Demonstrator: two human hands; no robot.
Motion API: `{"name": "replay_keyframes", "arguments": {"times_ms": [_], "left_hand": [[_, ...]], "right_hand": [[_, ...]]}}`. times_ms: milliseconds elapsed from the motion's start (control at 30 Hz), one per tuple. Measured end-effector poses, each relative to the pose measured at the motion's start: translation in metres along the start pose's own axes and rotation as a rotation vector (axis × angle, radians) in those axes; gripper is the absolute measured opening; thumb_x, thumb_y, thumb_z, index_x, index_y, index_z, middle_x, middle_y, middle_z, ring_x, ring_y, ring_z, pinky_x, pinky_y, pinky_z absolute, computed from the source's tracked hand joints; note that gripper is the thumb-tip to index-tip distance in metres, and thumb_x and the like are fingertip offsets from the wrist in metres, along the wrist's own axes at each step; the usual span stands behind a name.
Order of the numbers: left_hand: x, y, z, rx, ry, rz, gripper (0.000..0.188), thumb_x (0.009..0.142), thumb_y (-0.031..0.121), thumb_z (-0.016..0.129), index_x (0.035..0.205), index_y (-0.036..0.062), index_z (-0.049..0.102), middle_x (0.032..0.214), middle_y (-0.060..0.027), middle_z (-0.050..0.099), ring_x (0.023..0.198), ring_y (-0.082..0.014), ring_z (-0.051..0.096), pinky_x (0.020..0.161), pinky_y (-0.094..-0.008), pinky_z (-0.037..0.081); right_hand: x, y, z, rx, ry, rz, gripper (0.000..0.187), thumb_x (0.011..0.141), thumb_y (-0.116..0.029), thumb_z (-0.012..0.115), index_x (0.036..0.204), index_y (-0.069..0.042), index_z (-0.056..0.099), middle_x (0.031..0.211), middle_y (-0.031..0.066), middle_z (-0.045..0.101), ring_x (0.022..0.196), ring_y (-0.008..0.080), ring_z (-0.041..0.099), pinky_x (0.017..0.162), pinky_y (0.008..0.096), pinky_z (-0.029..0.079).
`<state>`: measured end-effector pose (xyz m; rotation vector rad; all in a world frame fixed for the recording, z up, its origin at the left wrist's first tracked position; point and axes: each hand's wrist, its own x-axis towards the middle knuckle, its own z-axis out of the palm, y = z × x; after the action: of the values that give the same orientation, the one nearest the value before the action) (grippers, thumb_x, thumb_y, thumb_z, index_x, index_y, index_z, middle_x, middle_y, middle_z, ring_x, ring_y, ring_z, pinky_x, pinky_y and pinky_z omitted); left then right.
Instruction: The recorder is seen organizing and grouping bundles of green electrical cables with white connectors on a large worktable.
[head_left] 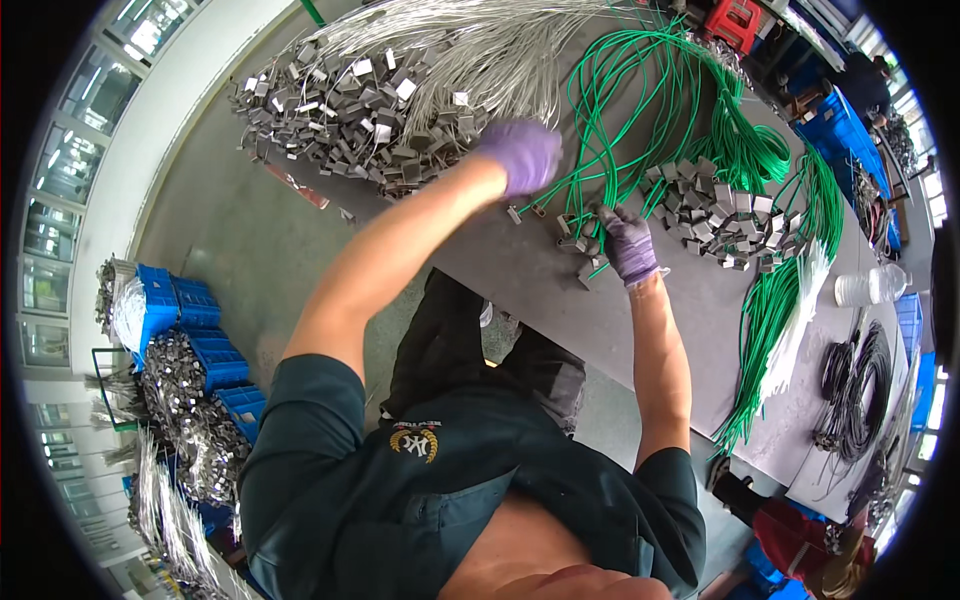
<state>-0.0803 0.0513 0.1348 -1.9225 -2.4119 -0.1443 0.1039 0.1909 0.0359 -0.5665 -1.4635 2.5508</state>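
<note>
My right hand, in a purple glove with dark-stained fingers, is closed around a bunch of green wires just above their ends. Small grey metal pieces sit at those ends, below and beside the fingers. My left hand, also gloved in purple, hovers to the left of the wires and is smeared by motion; its fingers cannot be made out. Beyond it lies a big heap of grey metal blocks with silvery wires trailing from them. More metal blocks on green wires lie right of my right hand.
Coiled green wire and a white-and-green bundle lie on the grey table. A clear bottle and black cable coils are at the right. Blue crates stand on the left floor; another person is lower right.
</note>
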Motion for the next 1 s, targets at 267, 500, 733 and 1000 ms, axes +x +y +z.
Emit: {"name": "replay_keyframes", "arguments": {"times_ms": [267,500,733,1000], "left_hand": [[-0.185,0.066,0.090,0.012,-0.077,-0.303,0.019,0.080,0.030,0.056,0.083,0.0117,0.061,0.086,-0.0121,0.058,0.088,-0.0308,0.053,0.074,-0.0441,0.044],[-0.190,0.043,0.140,-0.199,0.154,-0.523,0.045,0.075,0.048,0.063,0.093,0.0070,0.058,0.076,-0.0157,0.061,0.077,-0.0351,0.058,0.070,-0.0446,0.046],[-0.159,0.042,0.142,-0.374,0.156,-0.726,0.058,0.070,0.033,0.072,0.116,0.0091,0.047,0.079,-0.0179,0.063,0.071,-0.0381,0.061,0.064,-0.0469,0.047],[-0.163,0.028,0.091,-0.758,-0.025,-0.661,0.064,0.075,0.010,0.057,0.135,0.0111,0.034,0.072,-0.0197,0.062,0.065,-0.0314,0.062,0.063,-0.0411,0.051]], "right_hand": [[0.017,0.018,0.028,-0.051,0.064,0.126,0.018,0.091,-0.021,0.053,0.099,-0.005,0.053,0.070,0.0079,0.061,0.044,0.0189,0.053,0.037,0.0266,0.038],[0.018,0.018,0.035,-0.072,0.059,0.101,0.018,0.091,-0.021,0.053,0.099,-0.005,0.053,0.072,0.0092,0.061,0.044,0.0195,0.053,0.038,0.0286,0.039],[0.011,0.019,0.029,-0.028,0.057,0.090,0.016,0.090,-0.018,0.053,0.100,-0.005,0.053,0.073,0.0099,0.062,0.046,0.0206,0.054,0.038,0.0297,0.040],[0.011,0.017,0.048,0.009,0.037,0.085,0.018,0.091,-0.018,0.052,0.103,-0.004,0.053,0.073,0.0092,0.062,0.047,0.0198,0.057,0.038,0.0283,0.042]]}}
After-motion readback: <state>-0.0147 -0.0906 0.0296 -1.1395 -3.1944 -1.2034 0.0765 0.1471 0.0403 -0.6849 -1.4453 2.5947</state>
